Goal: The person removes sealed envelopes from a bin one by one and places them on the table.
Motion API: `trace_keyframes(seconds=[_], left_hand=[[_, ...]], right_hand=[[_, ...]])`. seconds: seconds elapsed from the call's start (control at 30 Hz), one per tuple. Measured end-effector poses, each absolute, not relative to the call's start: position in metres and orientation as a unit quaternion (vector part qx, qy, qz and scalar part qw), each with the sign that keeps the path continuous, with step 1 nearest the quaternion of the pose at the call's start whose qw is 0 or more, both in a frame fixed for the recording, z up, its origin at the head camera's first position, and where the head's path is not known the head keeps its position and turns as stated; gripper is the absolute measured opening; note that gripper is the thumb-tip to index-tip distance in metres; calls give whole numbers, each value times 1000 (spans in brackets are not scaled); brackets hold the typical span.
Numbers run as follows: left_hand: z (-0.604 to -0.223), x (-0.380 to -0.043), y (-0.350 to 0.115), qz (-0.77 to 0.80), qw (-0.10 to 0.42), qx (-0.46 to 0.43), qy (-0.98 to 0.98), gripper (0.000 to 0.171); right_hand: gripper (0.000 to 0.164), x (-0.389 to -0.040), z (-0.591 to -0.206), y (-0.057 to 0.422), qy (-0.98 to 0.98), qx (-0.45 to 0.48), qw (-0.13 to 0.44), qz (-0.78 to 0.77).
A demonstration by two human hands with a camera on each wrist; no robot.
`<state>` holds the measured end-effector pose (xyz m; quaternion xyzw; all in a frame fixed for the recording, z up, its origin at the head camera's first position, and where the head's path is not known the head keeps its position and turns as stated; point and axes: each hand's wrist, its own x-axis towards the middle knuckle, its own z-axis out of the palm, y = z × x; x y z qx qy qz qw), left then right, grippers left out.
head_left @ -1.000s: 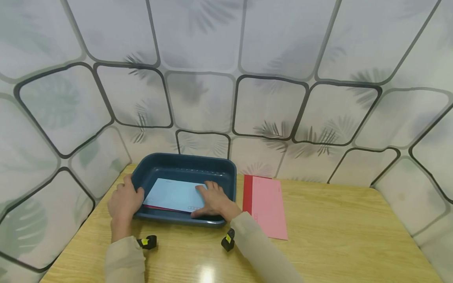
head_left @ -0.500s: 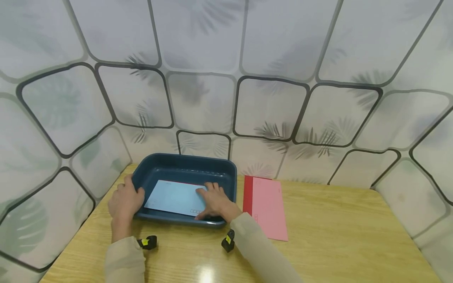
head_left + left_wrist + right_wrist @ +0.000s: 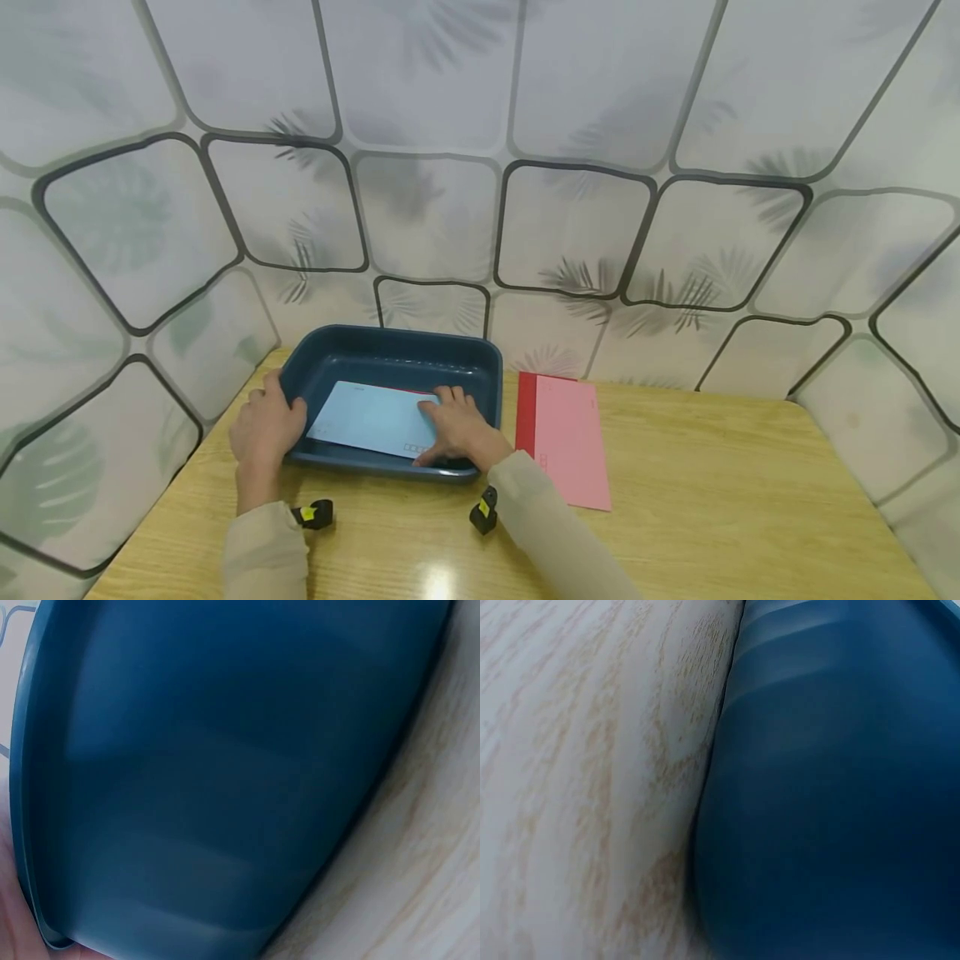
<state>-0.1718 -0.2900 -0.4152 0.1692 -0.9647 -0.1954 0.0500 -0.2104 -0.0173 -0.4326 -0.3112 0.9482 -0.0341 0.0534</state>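
Observation:
A dark blue tray (image 3: 405, 354) stands at the left of the table. My left hand (image 3: 266, 421) grips its left rim, thumb on the inner side. Inside the tray lies a light blue envelope (image 3: 363, 418), with a thin red edge (image 3: 410, 390) showing from under its far side. My right hand (image 3: 461, 429) spans the right end of that envelope, thumb at the near edge and fingers toward the far edge. In the left wrist view the tray's outer wall (image 3: 225, 787) hides most of the hand (image 3: 15, 922). Only tray wall (image 3: 817, 787) and tabletop appear in the right wrist view.
Right of the tray, a pink envelope (image 3: 568, 442) overlaps a red one (image 3: 526, 412) on the wooden table (image 3: 720, 483). A patterned curtain or wall covering (image 3: 427, 217) rises behind the table and along both sides.
The light blue envelope has shifted slightly toward me and right; red now shows at its far edge instead of its near one. My right thumb moved slightly nearer. My left hand stayed put.

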Motion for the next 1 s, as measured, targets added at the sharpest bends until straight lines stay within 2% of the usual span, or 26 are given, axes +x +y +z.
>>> trace_keyframes(seconds=[0.13, 0.37, 0.63, 1.0], left_hand=[[-414, -171, -289, -196, 52, 168, -965, 63], [-414, -172, -288, -195, 51, 171, -964, 63], [-414, -172, -287, -197, 52, 175, -963, 62], [-414, -172, -289, -197, 46, 175, -963, 63]], right_hand=[[91, -211, -433, -17, 948, -308, 62, -48], [68, -214, -434, -17, 952, -289, 70, -71], [79, -214, -433, -18, 957, -268, 72, -86], [79, -214, -434, -18, 956, -268, 75, -94]])
